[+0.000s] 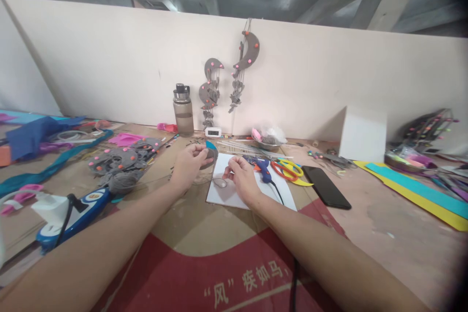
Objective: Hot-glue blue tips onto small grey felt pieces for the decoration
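Gently, a Gray Piece Is Held

The left hand's (190, 163) fingers pinch a gray piece (207, 161) by its side, over the surface (387, 224), near a white board (219, 196). The right hand's (241, 178) fingers are close together, near a thin cord (220, 185); I can't tell if they hold it. The gray piece looks light, soft and a bit bendy, so its edge seems best to hold. Farther out are a blue glue gun (264, 170), scissors (288, 176) and a black phone (326, 187).
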Available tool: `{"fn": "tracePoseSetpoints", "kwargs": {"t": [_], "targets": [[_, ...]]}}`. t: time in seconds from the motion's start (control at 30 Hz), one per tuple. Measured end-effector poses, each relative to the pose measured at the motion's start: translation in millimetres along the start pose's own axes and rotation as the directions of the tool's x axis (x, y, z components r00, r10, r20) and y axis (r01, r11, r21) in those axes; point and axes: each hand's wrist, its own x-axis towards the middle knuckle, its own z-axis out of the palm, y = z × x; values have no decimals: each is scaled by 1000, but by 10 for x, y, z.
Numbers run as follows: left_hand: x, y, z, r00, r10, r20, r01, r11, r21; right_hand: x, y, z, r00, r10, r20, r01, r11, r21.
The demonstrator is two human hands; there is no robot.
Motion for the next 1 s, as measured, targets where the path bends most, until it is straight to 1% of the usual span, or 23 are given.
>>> {"fn": "tracePoseSetpoints", "kwargs": {"t": [0.1,0.17,0.27,0.33,0.4,0.5,0.57,0.6,0.63,0.67,0.7,0.77,0.8,0.83,0.87,0.9,0.93,1.0], "targets": [[8,-14,-2,1000,2,-4,-2,1000,-23,-21,-22,-15,1000,-16,8,16,999,-44],[16,-27,-4,1000,4,-1,-4,999,-36,-44,-39,-19,999,-39,29,43,986,-163],[5,-16,4,1000,-7,17,8,999,-40,-77,-49,-7,992,-123,18,120,914,-387],[-27,17,19,1000,-14,28,14,1000,-17,-87,-39,9,985,-175,-7,155,887,-435],[-68,61,35,1000,-3,31,2,999,49,-85,-18,25,989,-147,0,135,907,-398],[-118,117,47,994,101,45,-108,976,187,-78,12,36,996,-13,87,43,938,-345],[-125,136,44,985,161,62,-171,959,226,-90,11,39,989,38,144,23,917,-399],[-119,141,39,984,166,60,-175,960,220,-103,0,44,985,36,169,44,892,-449],[-106,142,32,987,154,48,-160,967,197,-121,-20,51,979,13,201,92,859,-504],[-88,140,23,991,129,29,-132,977,165,-141,-50,63,968,-29,249,168,813,-558],[-66,134,12,995,97,8,-97,987,129,-159,-90,78,947,-84,309,263,754,-602],[-16,116,-15,999,43,-28,-41,998,55,-179,-202,109,875,-192,445,462,606,-648],[9,105,-30,999,35,-40,-34,999,24,-174,-275,117,836,-232,498,538,529,-656],[32,96,-43,998,39,-55,-40,999,-11,-157,-357,116,809,-260,527,583,463,-667],[52,89,-55,998,32,-62,-34,999,-36,-126,-447,101,803,-279,527,596,411,-690],[67,87,-64,998,14,-64,-17,999,-44,-85,-543,72,815,-287,503,578,368,-728],[77,90,-70,998,-1,-70,-3,999,-51,-35,-641,27,845,-289,451,529,321,-786],[85,112,-72,997,0,-83,-7,996,-87,66,-819,-104,911,-278,305,362,181,-915]]}}
